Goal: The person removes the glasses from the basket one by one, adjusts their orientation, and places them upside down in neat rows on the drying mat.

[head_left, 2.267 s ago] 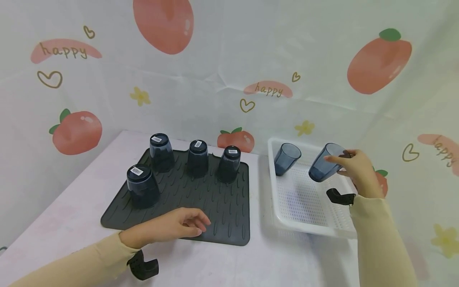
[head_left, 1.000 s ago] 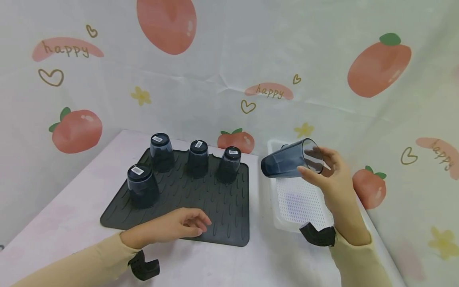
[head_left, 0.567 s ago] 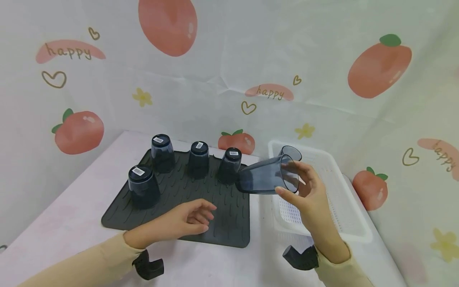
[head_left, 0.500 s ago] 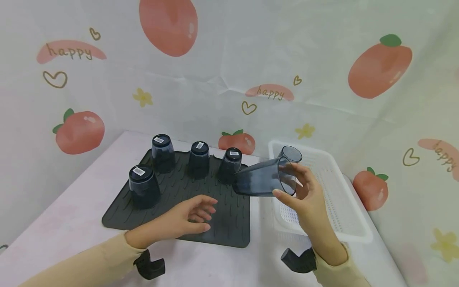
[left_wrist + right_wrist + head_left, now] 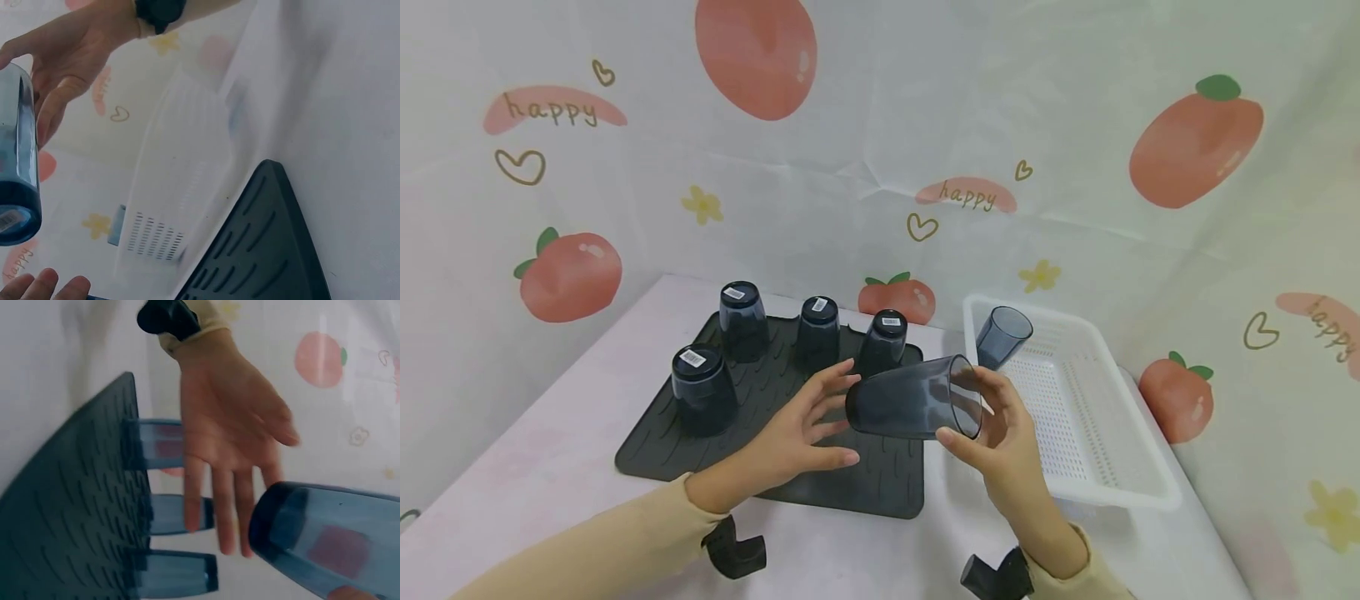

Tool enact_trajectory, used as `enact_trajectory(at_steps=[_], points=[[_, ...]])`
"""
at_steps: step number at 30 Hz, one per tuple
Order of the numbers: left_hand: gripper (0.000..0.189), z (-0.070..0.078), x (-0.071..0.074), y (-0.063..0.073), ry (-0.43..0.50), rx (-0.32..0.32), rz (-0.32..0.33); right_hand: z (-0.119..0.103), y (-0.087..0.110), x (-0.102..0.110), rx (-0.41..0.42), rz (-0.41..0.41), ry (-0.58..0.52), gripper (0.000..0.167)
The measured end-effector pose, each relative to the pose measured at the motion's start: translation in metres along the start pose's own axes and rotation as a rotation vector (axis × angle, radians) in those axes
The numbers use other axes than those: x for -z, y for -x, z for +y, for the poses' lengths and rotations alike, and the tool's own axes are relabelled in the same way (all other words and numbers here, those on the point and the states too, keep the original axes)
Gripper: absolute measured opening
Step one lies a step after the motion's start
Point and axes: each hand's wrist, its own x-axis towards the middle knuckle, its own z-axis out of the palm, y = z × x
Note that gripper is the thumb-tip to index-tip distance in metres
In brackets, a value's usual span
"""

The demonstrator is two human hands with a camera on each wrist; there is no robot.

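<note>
My right hand (image 5: pixel 1009 446) grips a blue-tinted drinking glass (image 5: pixel 904 402) near its rim, thumb below and fingers around the far side. The glass lies nearly sideways in the air over the right part of a dark ridged drying mat (image 5: pixel 880 487), mouth to the right. My left hand (image 5: pixel 786 442) is beside its base, fingers spread and holding nothing. From the right wrist, the left palm (image 5: pixel 228 428) shows with fingers extended close to the glass base (image 5: pixel 265 519). In the left wrist view, a barcode label (image 5: pixel 9 220) is visible on the glass's bottom.
Several similar glasses stand upside down on the mat, including one at the front left (image 5: pixel 703 396) and one close behind the held glass (image 5: pixel 883 333). A white perforated basket (image 5: pixel 1138 492) sits at the right, with another glass (image 5: pixel 1002 337) leaning in its back left corner.
My right hand has carried the glass out of the basket and leftward over the mat, tipping it sideways. My left hand has risen toward the glass base, its fingers spreading.
</note>
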Motion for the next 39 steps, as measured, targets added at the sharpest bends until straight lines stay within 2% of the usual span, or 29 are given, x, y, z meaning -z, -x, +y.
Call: enact_trajectory(at_steps=[5, 11, 14, 17, 25, 32, 39], points=[[0.094, 0.002, -0.005, -0.003, 0.061, 0.003, -0.002, 0.009, 0.009, -0.007, 0.011, -0.005, -0.033, 0.063], [0.092, 0.001, -0.008, -0.003, 0.107, -0.012, -0.029, 0.015, 0.017, -0.014, -0.105, 0.021, -0.054, 0.062], [0.090, 0.000, -0.009, -0.002, 0.123, -0.021, -0.035, 0.017, 0.019, -0.017, -0.129, 0.020, -0.066, 0.063], [0.087, -0.001, -0.009, -0.001, 0.130, -0.013, -0.033, 0.018, 0.022, -0.019, -0.122, 0.017, -0.073, 0.063], [0.073, 0.000, -0.009, 0.003, 0.131, 0.058, -0.016, 0.023, 0.025, -0.020, -0.065, -0.006, -0.111, 0.062], [0.069, -0.001, -0.009, 0.004, 0.131, 0.036, -0.002, 0.023, 0.027, -0.021, -0.073, -0.003, -0.110, 0.059], [0.070, -0.004, -0.006, 0.007, 0.145, 0.015, 0.024, 0.027, 0.025, -0.019, -0.061, -0.086, -0.158, 0.061]])
